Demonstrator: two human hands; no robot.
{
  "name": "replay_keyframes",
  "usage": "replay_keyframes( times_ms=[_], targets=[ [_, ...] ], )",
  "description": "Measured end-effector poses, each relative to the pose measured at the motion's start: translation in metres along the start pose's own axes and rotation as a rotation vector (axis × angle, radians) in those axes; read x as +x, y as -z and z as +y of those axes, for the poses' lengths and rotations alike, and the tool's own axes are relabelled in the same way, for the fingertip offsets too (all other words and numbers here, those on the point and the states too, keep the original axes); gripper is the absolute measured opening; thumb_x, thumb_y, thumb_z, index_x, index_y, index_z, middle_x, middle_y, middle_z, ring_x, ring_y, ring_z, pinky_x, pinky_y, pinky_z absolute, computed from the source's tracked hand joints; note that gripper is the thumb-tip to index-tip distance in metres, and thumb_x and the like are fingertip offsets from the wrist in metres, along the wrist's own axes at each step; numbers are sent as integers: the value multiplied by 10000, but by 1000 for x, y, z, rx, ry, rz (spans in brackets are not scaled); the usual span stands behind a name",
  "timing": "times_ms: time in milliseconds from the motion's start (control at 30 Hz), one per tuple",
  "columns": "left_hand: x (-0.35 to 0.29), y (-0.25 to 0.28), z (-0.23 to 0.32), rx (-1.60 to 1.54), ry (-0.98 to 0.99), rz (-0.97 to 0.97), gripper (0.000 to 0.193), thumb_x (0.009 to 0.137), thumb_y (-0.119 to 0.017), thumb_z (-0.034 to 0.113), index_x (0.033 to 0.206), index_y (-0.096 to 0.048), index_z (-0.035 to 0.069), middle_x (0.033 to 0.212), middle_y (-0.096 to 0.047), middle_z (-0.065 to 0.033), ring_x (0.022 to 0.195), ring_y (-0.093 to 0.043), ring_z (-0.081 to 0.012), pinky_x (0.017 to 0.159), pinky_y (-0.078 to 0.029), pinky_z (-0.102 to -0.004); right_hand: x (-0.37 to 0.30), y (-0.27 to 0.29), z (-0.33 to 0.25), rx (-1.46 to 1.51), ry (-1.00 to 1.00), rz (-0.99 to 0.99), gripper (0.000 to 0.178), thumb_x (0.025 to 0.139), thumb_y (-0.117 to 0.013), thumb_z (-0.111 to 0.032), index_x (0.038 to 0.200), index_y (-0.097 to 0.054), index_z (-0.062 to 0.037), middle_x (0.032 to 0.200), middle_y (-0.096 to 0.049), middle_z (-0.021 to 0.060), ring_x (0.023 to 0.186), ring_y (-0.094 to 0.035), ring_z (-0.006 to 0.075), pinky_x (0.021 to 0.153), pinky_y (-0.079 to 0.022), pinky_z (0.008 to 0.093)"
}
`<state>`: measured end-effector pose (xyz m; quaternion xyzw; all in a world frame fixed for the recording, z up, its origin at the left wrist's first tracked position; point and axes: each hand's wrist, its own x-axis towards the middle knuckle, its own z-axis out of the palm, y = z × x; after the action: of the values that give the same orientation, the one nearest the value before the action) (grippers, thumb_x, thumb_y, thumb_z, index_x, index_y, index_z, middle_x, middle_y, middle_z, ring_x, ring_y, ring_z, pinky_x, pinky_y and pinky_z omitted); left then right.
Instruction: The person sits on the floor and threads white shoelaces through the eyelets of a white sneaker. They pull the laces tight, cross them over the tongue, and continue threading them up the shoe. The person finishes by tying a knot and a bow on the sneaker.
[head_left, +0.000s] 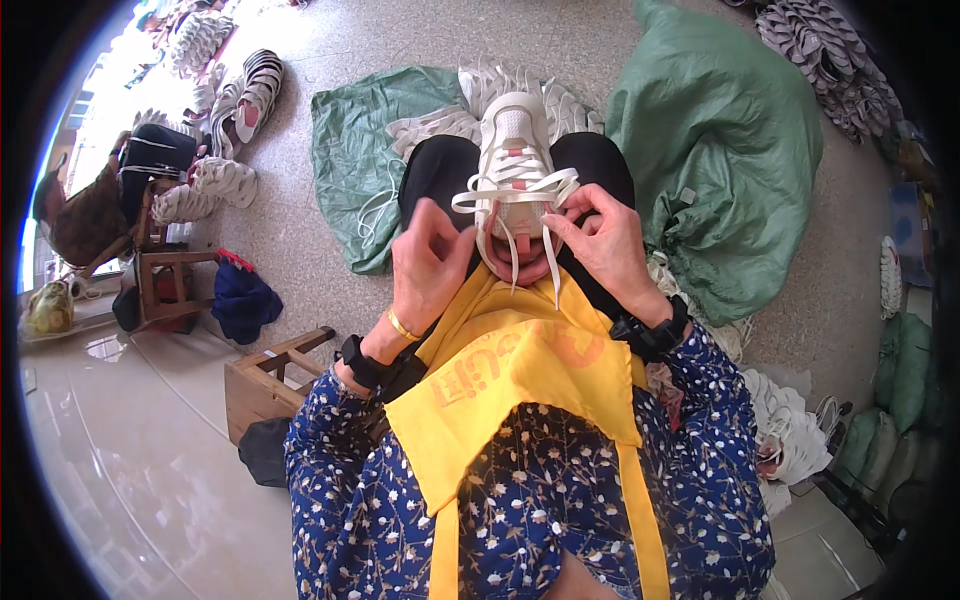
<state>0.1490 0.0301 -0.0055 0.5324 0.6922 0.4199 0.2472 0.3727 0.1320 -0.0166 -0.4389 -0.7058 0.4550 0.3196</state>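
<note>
A white sneaker [516, 135] with pink lining lies between my knees, its toe pointing away from me. White shoelaces [520, 196] are threaded through its eyelets and looped across the tongue, with two loose ends hanging toward my yellow apron [520, 365]. On the shoe's right side, my right hand [608, 245] pinches the lace between thumb and fingertips. My left hand [430, 262] is beside the shoe's left edge with its fingers curled together; whether any lace is between them cannot be made out.
Green woven sacks [715, 150] lie on the right, and a flat green sack [375, 110] is at the far left of my knees. Stacked white shoe pieces [790, 430] sit at my right. A wooden stool [275, 375] stands near my left elbow, with dark blue cloth [245, 300] beyond it.
</note>
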Motion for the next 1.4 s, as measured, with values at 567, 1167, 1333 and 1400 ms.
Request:
replay_keyframes(
  times_ms=[567,1167,1333,1400],
  targets=[
    [2,-5,-1,38,-468,-279,233,782,-769,-28,903,-578,29,860,-610,-92,758,-619,-266,660,-516,-362,0,1,11,346,-23,-42,139,938,-726,-83,998,-627,-7,800,-628,-13,610,-544,33,550,-461,216],
    [-1,-11,14,375,-553,-332,331,777,-765,153,1058,-609,75,903,-612,-70,963,-568,-295,855,-479,-408,40,0,-29,-229,129,-47,103,839,-697,-49,881,-650,32,748,-711,89,651,-688,109,603,-547,281],
    [-2,4,11,149,-505,-210,280,776,-774,53,1025,-648,41,932,-649,-91,922,-619,-297,795,-506,-391,26,15,-28,199,55,29,118,937,-692,-27,1030,-661,40,867,-708,36,693,-674,68,602,-532,223],
    [-7,13,15,81,-394,-170,256,782,-782,18,1002,-652,24,927,-651,-99,890,-628,-294,779,-514,-376,20,22,-15,249,12,66,131,882,-717,7,1009,-687,17,902,-701,109,689,-677,97,592,-539,260]
  ],
)
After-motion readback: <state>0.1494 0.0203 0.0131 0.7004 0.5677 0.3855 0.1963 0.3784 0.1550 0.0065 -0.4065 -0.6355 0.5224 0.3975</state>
